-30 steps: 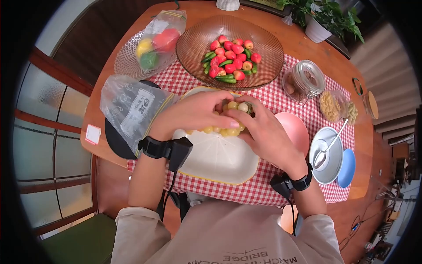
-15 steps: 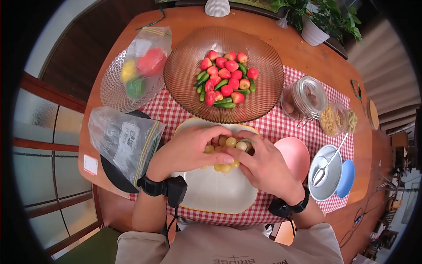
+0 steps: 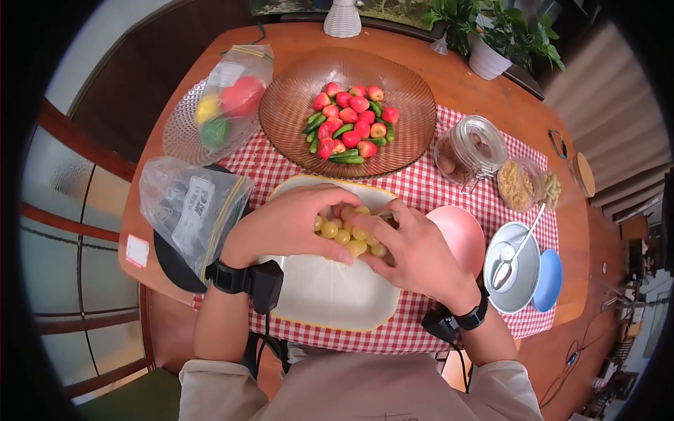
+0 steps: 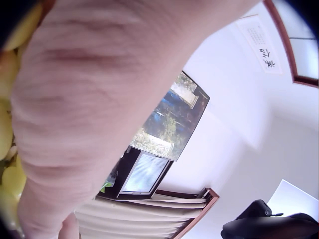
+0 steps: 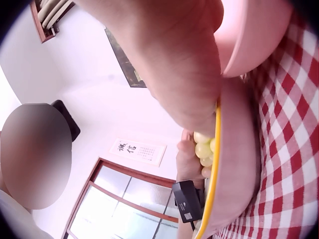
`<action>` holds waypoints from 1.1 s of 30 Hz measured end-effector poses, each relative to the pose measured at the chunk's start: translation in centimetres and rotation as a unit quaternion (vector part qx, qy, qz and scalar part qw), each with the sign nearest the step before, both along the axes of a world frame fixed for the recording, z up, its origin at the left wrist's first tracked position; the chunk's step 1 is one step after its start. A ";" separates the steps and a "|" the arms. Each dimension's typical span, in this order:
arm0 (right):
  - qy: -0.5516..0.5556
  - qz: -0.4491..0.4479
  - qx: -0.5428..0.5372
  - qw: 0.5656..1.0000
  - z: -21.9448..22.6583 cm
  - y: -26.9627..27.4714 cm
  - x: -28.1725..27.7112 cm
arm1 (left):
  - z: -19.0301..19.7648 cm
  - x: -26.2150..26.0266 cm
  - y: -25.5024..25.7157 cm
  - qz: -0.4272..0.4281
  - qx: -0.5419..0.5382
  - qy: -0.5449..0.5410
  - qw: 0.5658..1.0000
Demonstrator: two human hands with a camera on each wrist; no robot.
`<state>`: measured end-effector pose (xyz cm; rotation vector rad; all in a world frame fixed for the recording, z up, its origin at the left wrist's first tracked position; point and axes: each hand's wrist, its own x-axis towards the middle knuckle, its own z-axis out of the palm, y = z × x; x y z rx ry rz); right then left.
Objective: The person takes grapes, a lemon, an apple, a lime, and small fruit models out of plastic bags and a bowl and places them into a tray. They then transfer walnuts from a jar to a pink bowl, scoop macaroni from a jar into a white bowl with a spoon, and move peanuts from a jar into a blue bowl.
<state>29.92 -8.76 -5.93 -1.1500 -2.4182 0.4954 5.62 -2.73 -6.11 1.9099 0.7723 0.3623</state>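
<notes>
A bunch of pale green-yellow grapes lies between my hands, over the far half of a white dish with a yellow rim. My left hand holds the bunch from the left, thumb along its near side. From the right, my right hand grips it with curled fingers and thumb. The hands cover both ends of the bunch. Close up in the left wrist view, grapes press against the left hand. In the right wrist view, more grapes show just above the dish's rim.
Beyond the dish stands a large amber bowl with small red fruits and green cucumbers. Zip bags lie at left. On the right are a pink bowl, a grey-blue bowl with a spoon, a blue dish and a glass jar.
The hands have spread a little apart, so more of the grapes shows between them. Left thumb and right fingers, close together before, now have grapes between them. The head view has shifted.
</notes>
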 end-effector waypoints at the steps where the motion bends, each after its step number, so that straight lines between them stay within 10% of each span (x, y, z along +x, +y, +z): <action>1: 0.002 0.003 0.004 1.000 0.2 0.0 0.0 | -0.1 -0.3 0.0 -0.013 0.047 -0.023 0.999; 11: 0.093 -0.003 0.077 0.993 -0.3 0.1 0.9 | -0.3 -0.3 0.0 0.020 0.014 0.001 1.000; 16: -0.039 0.054 0.007 0.998 0.2 -0.2 0.4 | -0.8 -0.3 0.0 0.102 0.007 -0.033 0.994; 24: 0.022 0.048 -0.013 0.999 -0.7 -0.6 0.7 | 0.2 -0.6 -0.1 -0.060 0.102 0.014 0.993; 33: 0.033 0.071 -0.012 0.997 -0.5 -0.3 1.2 | -0.2 -0.2 -0.3 -0.032 0.130 0.051 0.990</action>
